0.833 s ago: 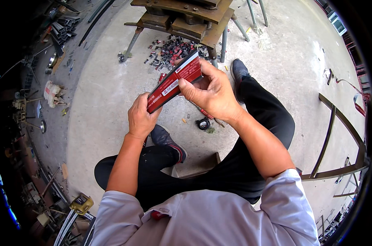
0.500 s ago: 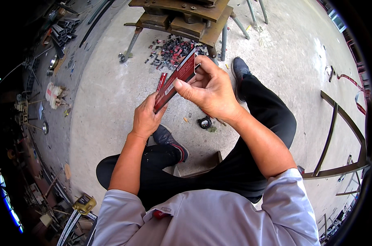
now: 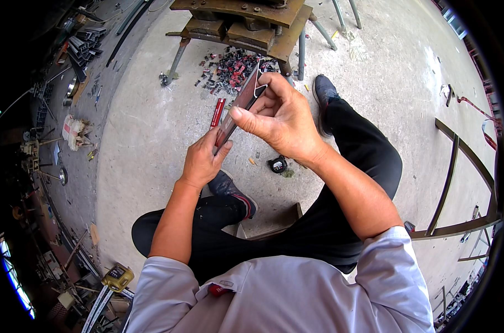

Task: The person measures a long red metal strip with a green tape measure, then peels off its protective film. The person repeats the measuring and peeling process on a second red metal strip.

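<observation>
Above the floor between my legs I hold a short metal channel profile [image 3: 245, 97] covered in red film. It tilts up to the right and shows a bent edge at its far end. My left hand [image 3: 201, 160] is closed around the lower end, thumb along the near side. My right hand [image 3: 288, 126] has its fingers curled at the upper end, with the thumb stretched toward the profile's middle. The right fingertips are partly hidden behind it. Just beyond my left hand, a red strip [image 3: 217, 112] lies on the floor.
A pile of black and red offcuts [image 3: 235, 69] lies beneath a heavy rusty metal stand [image 3: 246, 38]. A black tape measure [image 3: 277, 164] sits between my feet. To the right lies a curved metal frame [image 3: 454, 183]. A yellow tape measure [image 3: 117, 277] is at lower left; metal profiles [image 3: 82, 47] lie upper left.
The profile has turned in my hands, so its red face appears narrower and its bent end shows more. Both hands keep hold of it in nearly the same place.
</observation>
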Demonstrator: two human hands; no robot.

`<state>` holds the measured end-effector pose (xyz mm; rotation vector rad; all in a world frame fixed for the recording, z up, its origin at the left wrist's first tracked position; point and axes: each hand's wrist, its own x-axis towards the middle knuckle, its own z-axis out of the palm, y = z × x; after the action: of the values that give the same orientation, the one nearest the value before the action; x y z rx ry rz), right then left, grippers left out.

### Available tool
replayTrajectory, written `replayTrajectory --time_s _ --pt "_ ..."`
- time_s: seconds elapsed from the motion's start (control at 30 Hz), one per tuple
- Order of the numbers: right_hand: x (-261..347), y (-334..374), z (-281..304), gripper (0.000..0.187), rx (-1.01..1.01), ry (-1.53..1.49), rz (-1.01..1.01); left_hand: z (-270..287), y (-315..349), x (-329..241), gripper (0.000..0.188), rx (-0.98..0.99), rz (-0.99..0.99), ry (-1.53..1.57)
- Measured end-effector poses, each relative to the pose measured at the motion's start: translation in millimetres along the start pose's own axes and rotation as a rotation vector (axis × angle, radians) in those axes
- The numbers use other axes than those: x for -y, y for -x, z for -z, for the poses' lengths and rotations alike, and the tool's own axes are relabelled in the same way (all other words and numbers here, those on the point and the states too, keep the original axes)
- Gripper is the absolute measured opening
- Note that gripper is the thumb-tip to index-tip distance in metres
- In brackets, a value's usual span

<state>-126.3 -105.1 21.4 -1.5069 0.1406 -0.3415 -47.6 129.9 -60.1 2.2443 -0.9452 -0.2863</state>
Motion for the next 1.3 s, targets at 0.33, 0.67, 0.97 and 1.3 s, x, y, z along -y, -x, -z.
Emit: replayTrajectory --time_s 0.33,0.67,0.97,1.3 --pt "0.7 0.5 0.7 0.067 -0.003 0.026 -0.022 -1.5 0.3 0.3 0.045 0.022 0.007 -0.002" --pt "-2.2 0.6 1.1 0.067 -0.010 0.035 -0.008 -2.0 -0.8 -3.6 0.043 0.026 0.029 -0.002" --pt "6.9 4.3 -1.6 0.063 0.027 -0.082 0.005 -0.8 -7.8 -11.1 0.037 0.014 0.078 0.034" --pt "-14.5 8.4 4.7 0.033 0.137 0.374 -0.124 9.0 -26.8 -14.7 0.044 -0.223 0.124 0.652"
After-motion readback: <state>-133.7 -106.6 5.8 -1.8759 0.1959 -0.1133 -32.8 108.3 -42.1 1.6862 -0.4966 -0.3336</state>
